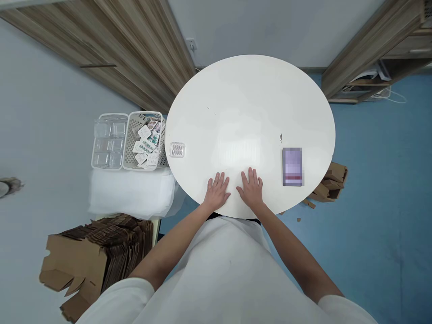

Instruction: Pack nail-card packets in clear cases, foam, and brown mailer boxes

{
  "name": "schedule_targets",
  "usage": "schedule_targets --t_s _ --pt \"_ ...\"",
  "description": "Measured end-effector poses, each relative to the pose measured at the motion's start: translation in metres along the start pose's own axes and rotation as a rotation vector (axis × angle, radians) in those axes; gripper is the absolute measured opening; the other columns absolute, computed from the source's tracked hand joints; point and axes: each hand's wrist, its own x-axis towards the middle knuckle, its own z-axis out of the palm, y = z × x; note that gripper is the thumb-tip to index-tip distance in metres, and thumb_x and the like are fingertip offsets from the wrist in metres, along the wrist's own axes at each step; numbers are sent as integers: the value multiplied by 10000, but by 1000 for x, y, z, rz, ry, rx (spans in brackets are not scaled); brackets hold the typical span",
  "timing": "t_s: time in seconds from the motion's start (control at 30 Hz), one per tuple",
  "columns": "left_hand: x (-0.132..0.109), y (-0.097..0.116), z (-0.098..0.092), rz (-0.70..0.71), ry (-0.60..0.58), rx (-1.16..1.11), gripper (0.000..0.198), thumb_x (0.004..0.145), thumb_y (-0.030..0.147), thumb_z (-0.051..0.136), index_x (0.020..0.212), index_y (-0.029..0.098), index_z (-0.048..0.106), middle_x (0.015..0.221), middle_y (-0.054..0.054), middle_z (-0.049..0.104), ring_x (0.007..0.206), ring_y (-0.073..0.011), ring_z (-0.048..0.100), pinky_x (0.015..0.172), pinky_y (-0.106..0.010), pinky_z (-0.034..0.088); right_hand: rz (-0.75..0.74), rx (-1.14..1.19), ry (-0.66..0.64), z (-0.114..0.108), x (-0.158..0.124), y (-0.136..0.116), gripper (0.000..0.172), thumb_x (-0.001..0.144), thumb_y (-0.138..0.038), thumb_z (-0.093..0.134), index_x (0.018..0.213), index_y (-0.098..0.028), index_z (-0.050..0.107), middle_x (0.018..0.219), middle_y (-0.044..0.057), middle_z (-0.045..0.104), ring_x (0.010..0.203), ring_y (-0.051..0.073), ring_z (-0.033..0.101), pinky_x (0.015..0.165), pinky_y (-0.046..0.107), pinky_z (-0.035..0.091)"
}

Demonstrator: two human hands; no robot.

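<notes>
Both palms rest flat near the front edge of a white oval table (249, 99). My left hand (217, 192) has its fingers spread and holds nothing. To its right, my right hand (251, 189) lies in the same way, thumb out, also holding nothing. A purple rectangular item (292, 166), blurred into blocks, lies on the table right of my right hand, apart from it. At the table's left edge sits a small clear plastic case (177, 150) with several small pieces inside, too small to name.
Left of the table, a white perforated basket (130, 153) holds several small cards; beside it a white basket (93, 146) holds clear boxes. White sheets (131, 191) lie below these, with stacked flat cardboard boxes (77, 256) nearer me. An open cardboard box (332, 182) stands on the floor at right.
</notes>
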Motion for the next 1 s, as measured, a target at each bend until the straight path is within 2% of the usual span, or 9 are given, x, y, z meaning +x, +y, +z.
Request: schedule_targets --t_s 0.2,0.37,0.57,0.73,0.87,1.0 --pt "13 -21 -1 45 24 -48 595 808 331 461 1351 244 234 1452 -78 113 1328 -267 32 1034 -491 -23 -33 -2 -34 3 -5 3 548 842 -392 353 1340 -186 252 1436 145 161 1314 303 124 972 530 172" --pt "20 -25 -7 23 39 -85 633 790 338 492 1354 237 223 1450 -90 118 1325 -288 20 1027 -509 -14 -11 -10 -34 3 3 4 528 848 -381 342 1337 -203 256 1440 130 157 1317 295 115 967 532 174" --pt "20 -27 -9 20 18 -24 641 799 356 475 1362 219 201 1453 -91 92 1326 -283 -7 1028 -503 -9 -4 -22 -37 0 3 3 523 849 -377 346 1334 -201 260 1437 129 168 1316 289 119 967 525 169" --pt "15 -37 -8 63 53 44 651 808 378 449 1369 208 167 1454 -102 76 1328 -272 3 1029 -498 48 -9 -17 -16 -3 1 -4 539 841 -385 366 1327 -171 272 1435 147 166 1313 307 110 960 519 176" --pt "5 -57 -22 85 89 106 649 816 374 431 1369 189 147 1453 -118 66 1327 -280 24 1020 -495 117 -7 -16 -24 -11 -1 -21 514 854 -364 339 1325 -172 270 1437 138 165 1315 296 115 963 495 198" --pt "-10 -91 -50 121 134 98 631 818 379 423 1361 186 166 1445 -129 111 1326 -271 56 1016 -476 163 -17 -3 -2 -23 2 -45 513 853 -354 333 1331 -186 255 1432 126 189 1310 291 148 951 475 248"
